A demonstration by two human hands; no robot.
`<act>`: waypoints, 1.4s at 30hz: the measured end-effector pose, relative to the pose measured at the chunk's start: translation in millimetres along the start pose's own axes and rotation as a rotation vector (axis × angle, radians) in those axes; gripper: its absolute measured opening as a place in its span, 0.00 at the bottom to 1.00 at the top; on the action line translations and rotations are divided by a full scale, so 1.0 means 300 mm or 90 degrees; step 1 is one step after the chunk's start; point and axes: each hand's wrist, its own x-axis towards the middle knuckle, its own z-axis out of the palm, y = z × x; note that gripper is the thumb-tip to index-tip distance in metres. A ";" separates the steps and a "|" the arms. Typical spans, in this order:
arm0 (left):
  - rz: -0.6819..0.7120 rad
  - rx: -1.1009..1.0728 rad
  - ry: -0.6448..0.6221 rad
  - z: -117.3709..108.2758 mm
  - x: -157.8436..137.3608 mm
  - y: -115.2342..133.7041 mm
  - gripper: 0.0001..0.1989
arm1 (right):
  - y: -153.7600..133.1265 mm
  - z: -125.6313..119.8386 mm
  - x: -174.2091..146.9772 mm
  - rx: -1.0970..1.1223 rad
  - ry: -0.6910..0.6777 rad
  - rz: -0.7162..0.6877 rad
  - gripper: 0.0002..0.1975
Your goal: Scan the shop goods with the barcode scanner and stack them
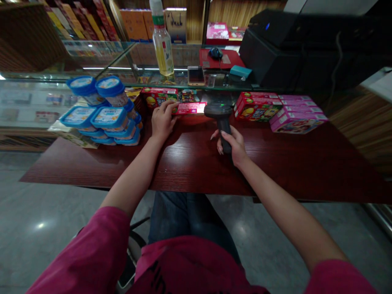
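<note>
My right hand [235, 143] is wrapped round the handle of a black barcode scanner [218, 110]. A small green light shows on top of the scanner, and its head points left. Bright light falls on the end of a slim red box [191, 108] lying on the table just left of the scanner. My left hand [163, 121] holds that red box at its left end, fingers over the top and thumb along the near side. Behind the left hand stands another red box [159, 97] with fruit pictures, partly hidden by the fingers.
Blue-lidded tubs [108, 118] are stacked at the left of the dark red table [196, 163]. Red boxes [257, 107] and pink boxes [297, 114] stand at the right. On the glass counter behind are a bottle [163, 49], a phone [196, 76], a mouse [215, 53] and black equipment [275, 53].
</note>
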 end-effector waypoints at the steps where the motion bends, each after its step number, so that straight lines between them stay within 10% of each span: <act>1: 0.003 -0.004 -0.003 0.000 -0.001 -0.001 0.24 | 0.003 -0.004 0.002 0.002 0.005 -0.005 0.20; 8: 0.081 -0.093 -0.029 0.010 -0.013 0.097 0.25 | -0.008 -0.118 0.019 -0.053 0.164 -0.097 0.26; 18: 0.252 -0.168 -0.171 0.197 -0.003 0.498 0.26 | -0.058 -0.485 0.019 -0.224 0.547 -0.340 0.30; 29: 0.199 -0.070 -0.079 0.398 0.106 0.746 0.21 | 0.012 -0.535 0.027 -0.262 0.521 -0.303 0.36; 36: 0.166 -0.003 -0.104 0.357 0.070 0.662 0.34 | -0.030 -0.435 -0.007 -0.213 0.423 -0.316 0.27; 42: 0.042 0.040 -0.039 0.142 0.041 0.275 0.34 | -0.082 -0.293 -0.051 -0.107 0.276 -0.209 0.17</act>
